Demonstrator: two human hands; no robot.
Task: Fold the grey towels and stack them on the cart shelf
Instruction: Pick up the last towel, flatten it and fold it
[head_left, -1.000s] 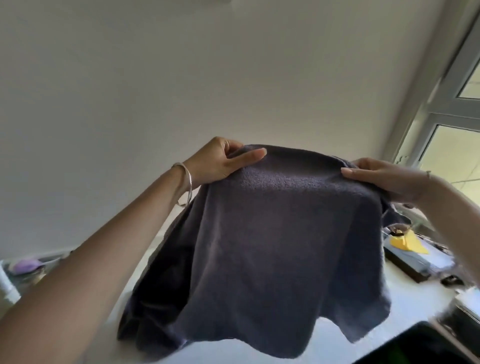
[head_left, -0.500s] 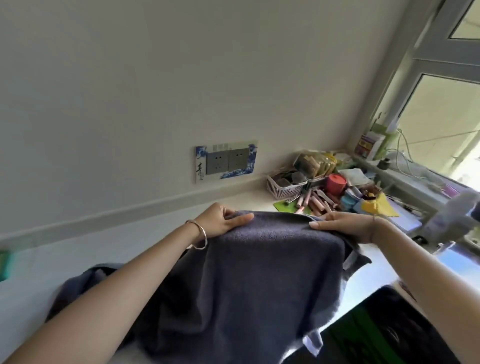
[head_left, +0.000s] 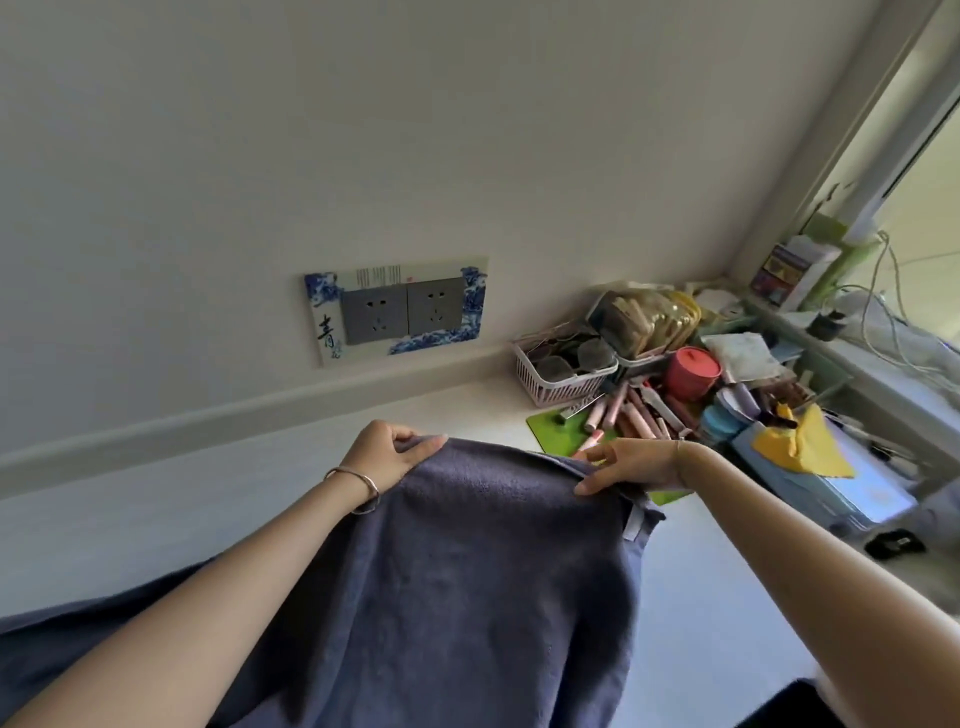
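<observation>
The person is holding a grey towel (head_left: 467, 571) up by its far edge over a white table (head_left: 156, 519). The left hand (head_left: 387, 454) is pinching the edge's left end, with the fingers curled over the cloth. The right hand (head_left: 631, 465) is gripping the right end, with its thumb lying on the near face and its fingers behind the edge. The towel is sloping down from both hands toward the camera, and part of it is trailing off to the lower left. A small tag (head_left: 634, 522) is hanging at its right edge. A bracelet (head_left: 358, 488) is sitting on the left wrist. Behind, a socket plate (head_left: 397, 312) is showing on the wall. A basket (head_left: 561, 371), a red pot (head_left: 693, 371) and a yellow cloth (head_left: 800, 444) are crowding the far right corner.
</observation>
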